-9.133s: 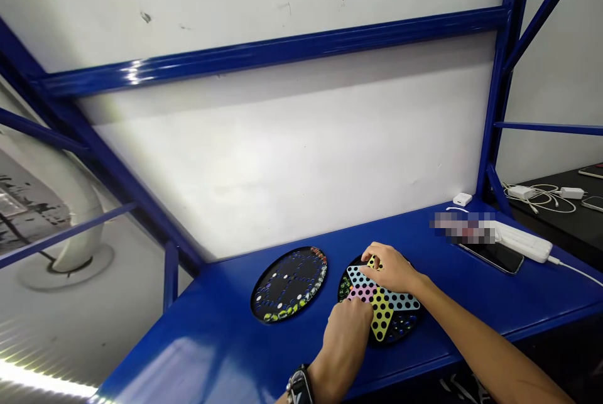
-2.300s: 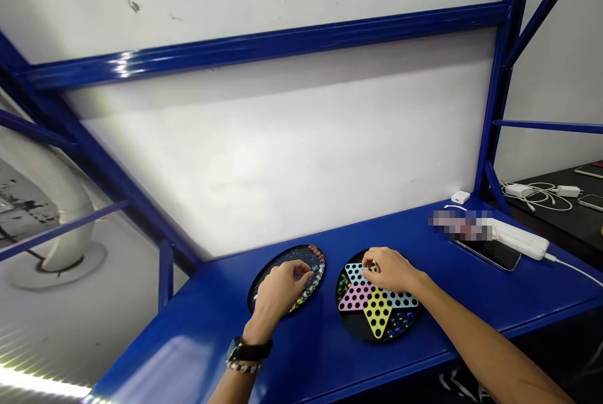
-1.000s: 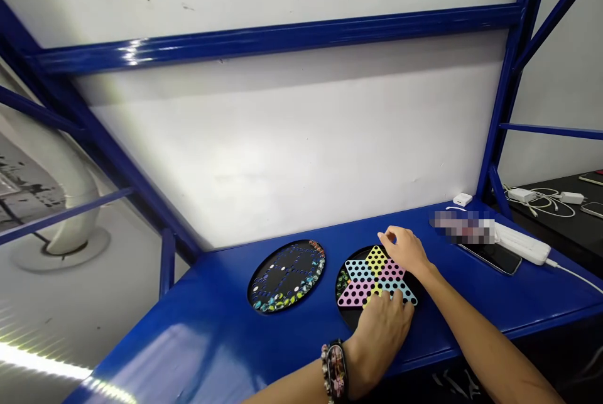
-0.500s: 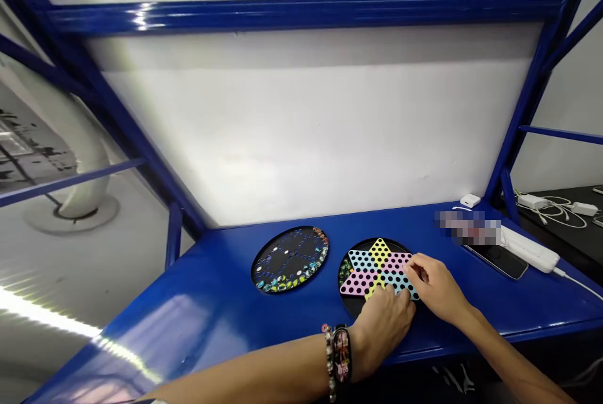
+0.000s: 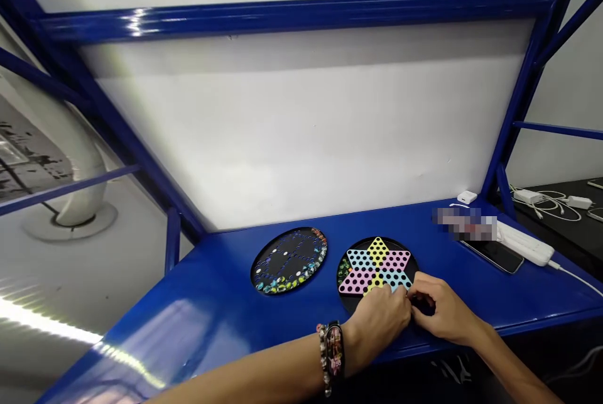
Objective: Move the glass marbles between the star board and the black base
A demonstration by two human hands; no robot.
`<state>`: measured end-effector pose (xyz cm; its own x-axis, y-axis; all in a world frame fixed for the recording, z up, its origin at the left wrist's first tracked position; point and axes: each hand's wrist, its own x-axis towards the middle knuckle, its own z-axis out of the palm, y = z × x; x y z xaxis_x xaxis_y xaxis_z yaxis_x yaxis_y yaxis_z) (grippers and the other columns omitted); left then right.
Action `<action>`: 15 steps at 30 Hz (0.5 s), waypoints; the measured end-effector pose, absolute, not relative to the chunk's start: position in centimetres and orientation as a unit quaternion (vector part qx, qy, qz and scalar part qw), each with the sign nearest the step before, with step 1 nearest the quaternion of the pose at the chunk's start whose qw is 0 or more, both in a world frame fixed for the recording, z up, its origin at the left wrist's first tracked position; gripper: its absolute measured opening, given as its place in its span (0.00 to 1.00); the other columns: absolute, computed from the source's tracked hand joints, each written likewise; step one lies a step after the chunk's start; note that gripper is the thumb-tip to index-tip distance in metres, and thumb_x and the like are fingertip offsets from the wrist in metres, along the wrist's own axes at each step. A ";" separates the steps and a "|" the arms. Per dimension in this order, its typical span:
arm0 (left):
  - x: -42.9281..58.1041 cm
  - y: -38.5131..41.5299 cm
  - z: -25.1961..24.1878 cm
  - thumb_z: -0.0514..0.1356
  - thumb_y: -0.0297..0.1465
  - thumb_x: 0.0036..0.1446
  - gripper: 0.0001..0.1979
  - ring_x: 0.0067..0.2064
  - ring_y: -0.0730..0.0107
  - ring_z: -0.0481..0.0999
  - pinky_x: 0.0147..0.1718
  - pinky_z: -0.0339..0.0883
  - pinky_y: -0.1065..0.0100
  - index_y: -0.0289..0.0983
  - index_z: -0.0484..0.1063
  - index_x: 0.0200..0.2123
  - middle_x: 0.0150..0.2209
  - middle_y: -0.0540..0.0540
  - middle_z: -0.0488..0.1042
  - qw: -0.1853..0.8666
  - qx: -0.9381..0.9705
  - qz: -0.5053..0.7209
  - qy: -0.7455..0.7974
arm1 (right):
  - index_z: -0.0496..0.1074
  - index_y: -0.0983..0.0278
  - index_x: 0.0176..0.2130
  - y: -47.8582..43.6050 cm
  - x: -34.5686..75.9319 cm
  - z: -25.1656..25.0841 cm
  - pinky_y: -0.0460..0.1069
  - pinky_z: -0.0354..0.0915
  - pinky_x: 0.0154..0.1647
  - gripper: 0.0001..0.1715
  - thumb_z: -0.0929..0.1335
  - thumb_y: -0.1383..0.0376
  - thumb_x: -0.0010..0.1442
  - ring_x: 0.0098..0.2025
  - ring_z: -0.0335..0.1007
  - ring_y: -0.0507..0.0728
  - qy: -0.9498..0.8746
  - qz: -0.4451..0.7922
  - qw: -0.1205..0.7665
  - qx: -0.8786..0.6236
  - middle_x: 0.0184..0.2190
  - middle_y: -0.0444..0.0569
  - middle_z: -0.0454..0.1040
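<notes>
A round black Chinese-checkers board [image 5: 377, 269] with a pastel star of holes lies on the blue table [image 5: 226, 341]. My left hand [image 5: 379, 322] rests over the board's near edge, fingers curled and closed, and covers the star's front point. My right hand [image 5: 440, 311] sits at the near right rim with its fingers pinched together, touching the left hand's fingertips. What either hand holds is hidden. A second round black tray [image 5: 289, 259], rimmed with several coloured marbles, lies to the left, apart from both hands.
A dark phone [image 5: 492, 254] and a white power strip [image 5: 521, 244] with a cable lie at the right. A small white charger [image 5: 466, 196] sits by the wall. Blue frame bars rise at the sides and overhead. More chargers and cables lie on a black table [image 5: 572, 209] far right.
My right hand slid from the board's far right edge down to its near right rim. My left hand came back from the marble tray to the board's front. The board was turned.
</notes>
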<state>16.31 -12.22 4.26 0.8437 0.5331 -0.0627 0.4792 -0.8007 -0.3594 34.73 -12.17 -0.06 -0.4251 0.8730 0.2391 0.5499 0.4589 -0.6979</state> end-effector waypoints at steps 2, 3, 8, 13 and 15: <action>16.4 -12.2 4.5 0.59 0.24 0.62 0.08 0.27 0.69 0.74 0.17 0.52 0.67 0.34 0.73 0.29 0.28 0.47 0.71 0.157 -0.948 0.094 -0.262 | 0.75 0.62 0.33 -12.2 34.8 -0.1 0.47 0.60 0.31 0.05 0.68 0.70 0.55 0.31 0.65 0.52 -0.799 0.277 0.304 -0.438 0.30 0.44 0.67; 16.5 -12.2 4.7 0.60 0.24 0.61 0.09 0.27 0.69 0.74 0.17 0.52 0.67 0.34 0.72 0.27 0.27 0.46 0.72 0.149 -0.949 0.100 -0.259 | 0.75 0.61 0.33 -12.2 34.8 -0.2 0.47 0.59 0.31 0.05 0.68 0.69 0.56 0.31 0.65 0.52 -0.799 0.281 0.307 -0.435 0.30 0.44 0.67; 17.0 -11.5 5.9 0.59 0.23 0.61 0.13 0.26 0.67 0.76 0.16 0.51 0.68 0.35 0.71 0.24 0.24 0.47 0.73 0.101 -0.952 0.131 -0.257 | 0.78 0.61 0.30 -11.9 34.9 -0.8 0.46 0.58 0.29 0.06 0.69 0.67 0.56 0.30 0.63 0.52 -0.796 0.294 0.315 -0.425 0.28 0.43 0.65; 16.8 -10.2 6.3 0.59 0.24 0.61 0.08 0.25 0.65 0.77 0.17 0.57 0.68 0.35 0.74 0.28 0.25 0.45 0.76 0.098 -0.956 0.135 -0.241 | 0.77 0.62 0.28 -11.8 34.8 -0.7 0.46 0.58 0.29 0.07 0.69 0.66 0.57 0.30 0.63 0.51 -0.789 0.301 0.315 -0.434 0.29 0.43 0.67; 16.5 -9.9 6.3 0.61 0.26 0.59 0.04 0.25 0.63 0.77 0.18 0.60 0.67 0.35 0.75 0.31 0.26 0.45 0.77 0.095 -0.957 0.122 -0.246 | 0.78 0.61 0.31 -11.9 34.7 -0.5 0.46 0.59 0.31 0.07 0.69 0.66 0.58 0.31 0.64 0.52 -0.788 0.303 0.312 -0.436 0.30 0.44 0.68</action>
